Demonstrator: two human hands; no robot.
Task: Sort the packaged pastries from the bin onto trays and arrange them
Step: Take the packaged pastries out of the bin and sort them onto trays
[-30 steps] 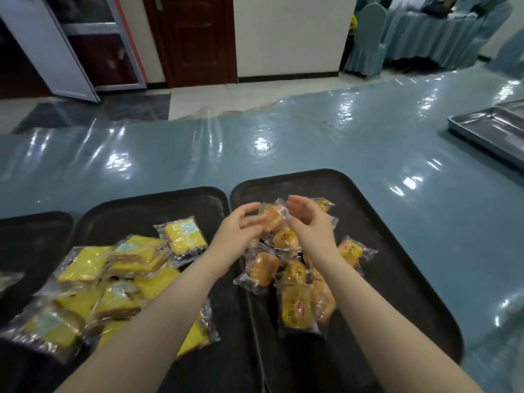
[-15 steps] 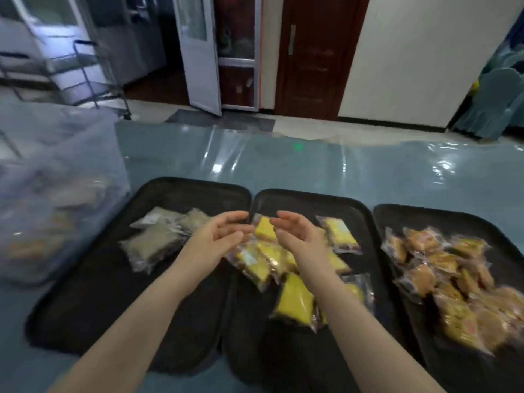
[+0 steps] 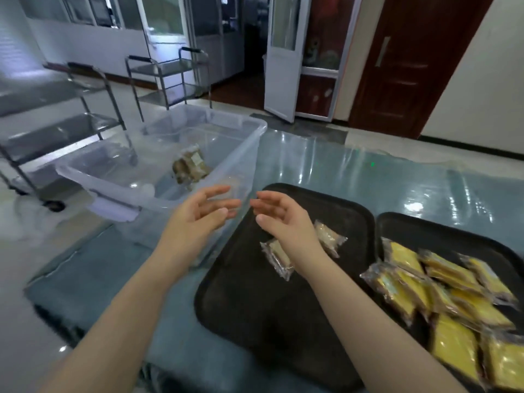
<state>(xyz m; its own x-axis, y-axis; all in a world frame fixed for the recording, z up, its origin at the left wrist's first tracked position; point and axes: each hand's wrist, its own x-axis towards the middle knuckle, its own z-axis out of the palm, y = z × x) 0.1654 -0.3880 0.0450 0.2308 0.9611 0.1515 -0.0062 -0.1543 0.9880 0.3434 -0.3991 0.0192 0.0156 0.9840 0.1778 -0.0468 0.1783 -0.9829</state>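
A clear plastic bin (image 3: 243,154) stands at the table's left end with a few brown packaged pastries (image 3: 190,165) inside. To its right lies a black tray (image 3: 235,293) holding two pale brown packets (image 3: 276,258), partly hidden by my right wrist. A second black tray (image 3: 453,231) further right carries several yellow packets (image 3: 442,285). My left hand (image 3: 198,219) hovers open by the bin's near wall. My right hand (image 3: 283,219) is open above the first tray's far left corner. Both hands hold nothing.
Blue glossy cloth (image 3: 354,171) covers the table. Two steel trolleys (image 3: 167,78) stand on the floor behind the bin. A white door (image 3: 286,55) and a dark wooden door (image 3: 411,58) are at the back.
The view has swung left from the tray of orange pastries to the bin. The packet my hands held a second ago is gone and both hands have moved left with it.
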